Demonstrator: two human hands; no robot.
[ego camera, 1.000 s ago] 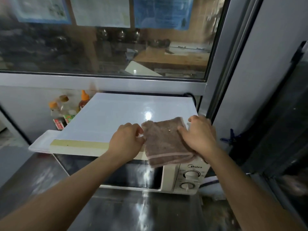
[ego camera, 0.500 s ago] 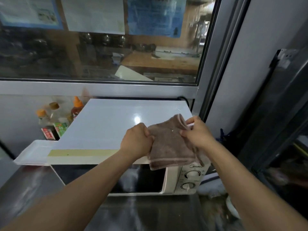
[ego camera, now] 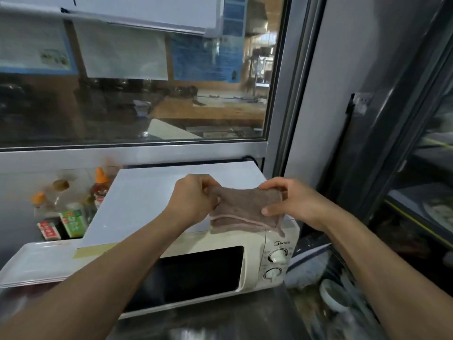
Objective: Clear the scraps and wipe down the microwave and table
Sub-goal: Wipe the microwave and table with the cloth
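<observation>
A folded brown cloth (ego camera: 245, 212) with a pale stripe is held up over the front right corner of the cream microwave (ego camera: 255, 251). My left hand (ego camera: 193, 200) pinches its left edge and my right hand (ego camera: 291, 202) grips its right edge. The cloth's lower edge hangs just over the microwave's top. A white board (ego camera: 147, 200) lies flat on the microwave's top, with a strip of yellow tape along its front edge. The steel table (ego camera: 220, 322) runs below the microwave's dark door.
White trays (ego camera: 34, 263) are stacked left of the microwave. Sauce bottles (ego camera: 73, 200) and small cartons stand behind them against the wall. A window frame runs above. Bowls (ego camera: 331, 293) sit low at the right beside a dark glass cabinet (ego camera: 421, 180).
Both hands have lifted the cloth off the board and folded it smaller. The camera has tilted up, so the microwave sits lower in view.
</observation>
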